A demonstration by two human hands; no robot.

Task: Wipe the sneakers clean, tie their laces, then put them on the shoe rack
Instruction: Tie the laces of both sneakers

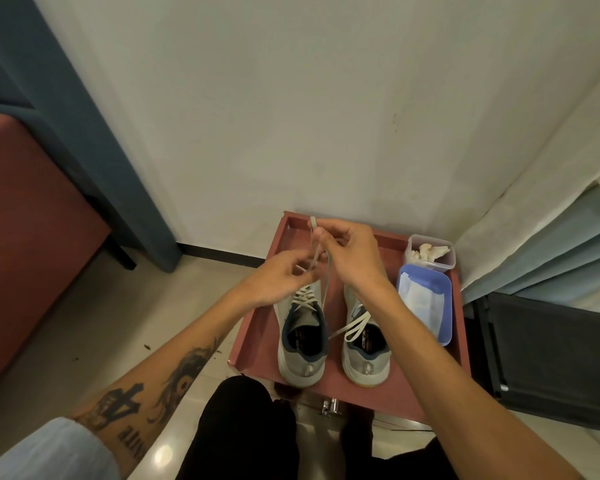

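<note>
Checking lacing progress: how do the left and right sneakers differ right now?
Held: the left sneaker has its raised lace pinched by the left hand and right hand; the right sneaker is in no grip. Lace: taut above the left sneaker, a slack loop across the right sneaker's opening. Both are grey, side by side on the red tray.

Grey sneakers (pixel 329 341) side by side, heels nearest

On my left forearm (pixel 174 368), at seven o'clock in view, a tattoo (pixel 132 436) shows block letters, upside down to me, reading "NITE"; whether more letters follow I cannot tell. The big character beside them I cannot read. At six o'clock, the insoles of the left sneaker (pixel 303 362) and right sneaker (pixel 364 362) carry gold print, too small to read.
</note>
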